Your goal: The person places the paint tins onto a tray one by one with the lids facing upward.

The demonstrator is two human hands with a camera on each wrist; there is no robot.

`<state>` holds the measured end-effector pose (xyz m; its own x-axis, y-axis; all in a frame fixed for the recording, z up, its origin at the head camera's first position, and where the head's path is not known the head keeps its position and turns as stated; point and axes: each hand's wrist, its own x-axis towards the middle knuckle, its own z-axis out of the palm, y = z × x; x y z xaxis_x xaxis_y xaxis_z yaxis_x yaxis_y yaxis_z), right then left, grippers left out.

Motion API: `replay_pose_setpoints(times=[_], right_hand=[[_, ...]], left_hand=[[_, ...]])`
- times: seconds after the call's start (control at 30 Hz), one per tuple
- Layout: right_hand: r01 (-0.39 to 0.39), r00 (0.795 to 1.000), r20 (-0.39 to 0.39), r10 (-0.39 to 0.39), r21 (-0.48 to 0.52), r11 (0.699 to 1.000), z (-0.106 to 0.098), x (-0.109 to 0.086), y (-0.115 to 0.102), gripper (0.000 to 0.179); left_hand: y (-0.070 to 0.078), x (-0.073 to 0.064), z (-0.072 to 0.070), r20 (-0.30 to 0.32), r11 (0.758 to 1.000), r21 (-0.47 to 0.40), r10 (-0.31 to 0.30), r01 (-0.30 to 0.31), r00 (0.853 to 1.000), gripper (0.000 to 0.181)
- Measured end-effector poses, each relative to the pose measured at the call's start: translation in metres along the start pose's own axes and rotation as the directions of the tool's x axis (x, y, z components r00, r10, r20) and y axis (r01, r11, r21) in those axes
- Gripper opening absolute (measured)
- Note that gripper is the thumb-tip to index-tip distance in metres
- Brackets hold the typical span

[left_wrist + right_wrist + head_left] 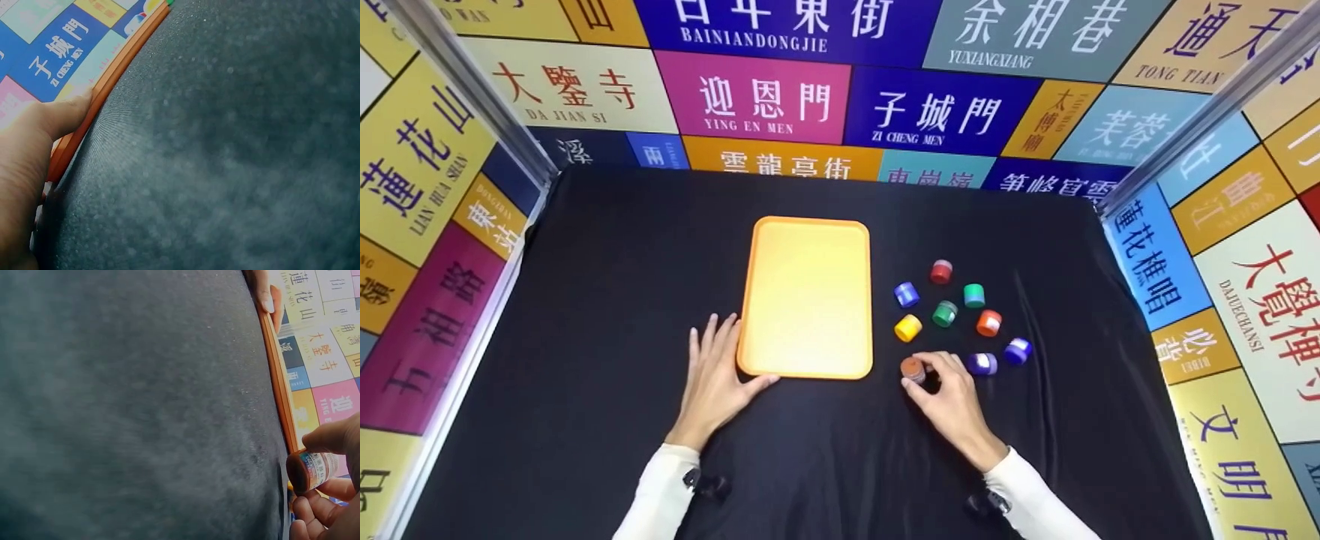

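An orange tray (808,300) lies on the black cloth. My left hand (714,379) rests at its lower left corner, thumb along the near edge and fingers spread beside the left side; the left wrist view shows the thumb (70,112) against the rim. Between thumb and fingers, my right hand (952,397) pinches a small paint jar with a brown lid (913,368), right of the tray's near corner. In the right wrist view this jar (315,469) is tilted, its printed label showing.
Several more small paint jars stand or lie right of the tray: yellow (908,328), red (941,271), green (945,313), orange-red (989,323), blue (906,295) and purple (982,364). Sign-printed panels (772,101) wall the table's back and sides.
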<state>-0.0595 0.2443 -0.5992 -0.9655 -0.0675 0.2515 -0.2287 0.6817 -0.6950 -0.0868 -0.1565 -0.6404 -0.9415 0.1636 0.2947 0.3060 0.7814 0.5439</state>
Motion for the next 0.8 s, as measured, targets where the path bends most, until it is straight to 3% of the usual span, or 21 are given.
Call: replay_pose_setpoints(times=[0.8], right_hand=[[0.156, 0.986, 0.039, -0.161, 0.109, 0.982, 0.031, 0.036, -0.014, 0.039]], left_hand=[[0.0, 0.0, 0.001, 0.009, 1.0, -0.015, -0.011, 0.011, 1.0, 0.113]])
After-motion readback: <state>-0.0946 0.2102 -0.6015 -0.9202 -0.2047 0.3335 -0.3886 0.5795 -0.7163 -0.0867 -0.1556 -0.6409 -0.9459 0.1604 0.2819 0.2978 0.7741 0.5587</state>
